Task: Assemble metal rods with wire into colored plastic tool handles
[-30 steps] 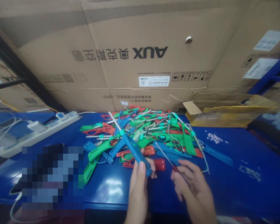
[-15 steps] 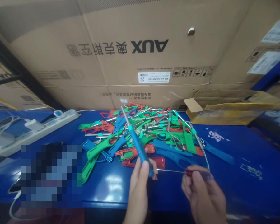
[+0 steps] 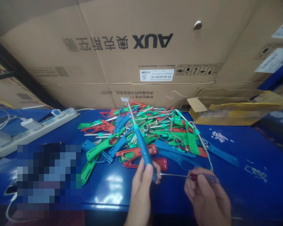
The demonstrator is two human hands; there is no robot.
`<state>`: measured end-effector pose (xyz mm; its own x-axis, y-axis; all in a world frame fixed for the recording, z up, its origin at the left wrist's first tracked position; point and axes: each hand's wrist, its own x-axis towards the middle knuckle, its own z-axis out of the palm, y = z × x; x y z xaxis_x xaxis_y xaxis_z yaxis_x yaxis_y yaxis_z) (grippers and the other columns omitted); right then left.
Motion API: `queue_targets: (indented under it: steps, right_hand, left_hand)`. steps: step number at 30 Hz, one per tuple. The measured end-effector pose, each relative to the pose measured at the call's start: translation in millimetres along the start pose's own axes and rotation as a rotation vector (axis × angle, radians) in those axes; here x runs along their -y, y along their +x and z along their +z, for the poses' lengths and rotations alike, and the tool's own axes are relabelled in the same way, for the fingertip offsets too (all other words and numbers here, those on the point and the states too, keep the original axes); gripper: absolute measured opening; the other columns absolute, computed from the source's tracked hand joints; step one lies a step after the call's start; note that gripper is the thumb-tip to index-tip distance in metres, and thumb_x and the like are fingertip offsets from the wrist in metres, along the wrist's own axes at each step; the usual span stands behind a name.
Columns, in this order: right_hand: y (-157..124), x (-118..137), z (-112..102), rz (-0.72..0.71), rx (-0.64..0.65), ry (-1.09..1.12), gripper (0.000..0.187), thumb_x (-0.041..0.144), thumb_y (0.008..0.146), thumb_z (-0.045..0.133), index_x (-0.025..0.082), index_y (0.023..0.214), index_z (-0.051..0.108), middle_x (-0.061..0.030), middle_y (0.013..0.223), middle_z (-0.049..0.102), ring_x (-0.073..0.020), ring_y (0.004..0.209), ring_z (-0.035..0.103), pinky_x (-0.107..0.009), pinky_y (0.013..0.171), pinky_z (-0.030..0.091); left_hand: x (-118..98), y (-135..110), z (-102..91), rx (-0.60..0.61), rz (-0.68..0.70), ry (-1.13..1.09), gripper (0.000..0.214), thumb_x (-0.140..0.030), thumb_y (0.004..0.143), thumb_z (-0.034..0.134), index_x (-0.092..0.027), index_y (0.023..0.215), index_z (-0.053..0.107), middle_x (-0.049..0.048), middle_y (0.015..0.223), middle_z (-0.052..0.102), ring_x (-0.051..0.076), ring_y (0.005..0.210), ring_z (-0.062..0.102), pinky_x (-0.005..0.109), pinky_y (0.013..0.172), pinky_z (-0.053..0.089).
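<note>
My left hand (image 3: 142, 183) is closed round the lower end of a blue-handled tool (image 3: 141, 146) whose metal rod points up and away. My right hand (image 3: 206, 196) grips a small screwdriver (image 3: 191, 176) with a dark red handle. Its thin shaft lies level, and its tip reaches the blue handle just beside my left fingers. Both hands hover over the near edge of the blue table (image 3: 238, 185). Behind them lies a heap of green, blue and red plastic handles with metal rods (image 3: 151, 135).
Large cardboard boxes (image 3: 136, 53) wall off the back of the table. A white power strip (image 3: 35, 128) with plugs and cables lies at the left. An open flat carton with yellow wrapping (image 3: 233, 108) sits at the right. A blurred-out patch covers the near left.
My right hand swung the screwdriver from pointing up-left to lying level, its tip now at the blue handle. The blue tool has tipped more upright in my left hand.
</note>
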<state>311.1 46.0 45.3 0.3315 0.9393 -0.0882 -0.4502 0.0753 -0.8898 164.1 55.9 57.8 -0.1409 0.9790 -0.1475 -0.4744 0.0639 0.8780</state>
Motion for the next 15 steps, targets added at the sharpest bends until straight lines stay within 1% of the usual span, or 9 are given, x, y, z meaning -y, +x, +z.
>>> queue_targets:
  steps: [5, 8, 11, 13, 15]
  right_hand:
    - [4.8, 1.2, -8.9, 0.028, 0.074, 0.004, 0.023, 0.044, 0.085, 0.08, 0.023, 0.088, 0.073, 0.0002, 0.059, 0.056, -0.0132, 0.05, 0.054, -0.025, 0.045, 0.043]
    - [5.5, 0.7, -13.1, 0.017, 0.121, -0.007, 0.021, 0.043, 0.084, 0.081, 0.023, 0.088, 0.074, -0.0015, 0.066, 0.059, -0.0143, 0.054, 0.056, -0.027, 0.047, 0.046]
    - [4.1, -0.6, -12.2, 0.0, 0.099, -0.024, 0.017, 0.04, 0.087, 0.078, 0.024, 0.09, 0.073, -0.0008, 0.068, 0.059, -0.0137, 0.056, 0.056, -0.025, 0.048, 0.045]
    - [3.0, -0.7, -9.8, 0.003, 0.069, -0.044, 0.016, 0.041, 0.09, 0.075, 0.025, 0.092, 0.072, 0.0006, 0.065, 0.056, -0.0127, 0.055, 0.055, -0.024, 0.049, 0.044]
    - [2.0, 0.6, -6.9, 0.025, 0.083, -0.078, 0.019, 0.042, 0.091, 0.074, 0.024, 0.092, 0.07, 0.0012, 0.064, 0.055, -0.0117, 0.054, 0.054, -0.023, 0.049, 0.043]
  left_hand:
    - [-2.6, -1.8, 1.6, -0.016, -0.01, 0.029, 0.041, -0.059, 0.095, 0.065, -0.018, 0.09, 0.065, 0.0018, 0.078, 0.057, 0.014, 0.067, 0.046, 0.026, 0.065, 0.039]
    - [-4.6, -3.9, 2.7, -0.012, -0.053, 0.045, 0.044, -0.06, 0.094, 0.066, -0.017, 0.086, 0.065, 0.0022, 0.077, 0.056, 0.015, 0.069, 0.046, 0.025, 0.066, 0.039]
    - [-5.2, -5.5, 2.7, -0.019, -0.086, 0.069, 0.045, -0.062, 0.092, 0.068, -0.017, 0.088, 0.067, 0.0017, 0.077, 0.055, 0.014, 0.069, 0.046, 0.024, 0.066, 0.039]
    - [-5.2, -6.0, 2.5, -0.025, -0.067, 0.094, 0.047, -0.064, 0.091, 0.067, -0.017, 0.089, 0.066, 0.0012, 0.077, 0.055, 0.014, 0.068, 0.045, 0.024, 0.066, 0.039]
    - [-5.1, -6.3, 2.5, -0.03, -0.047, 0.13, 0.048, -0.065, 0.092, 0.065, -0.018, 0.088, 0.066, 0.0006, 0.075, 0.054, 0.014, 0.068, 0.045, 0.023, 0.066, 0.04]
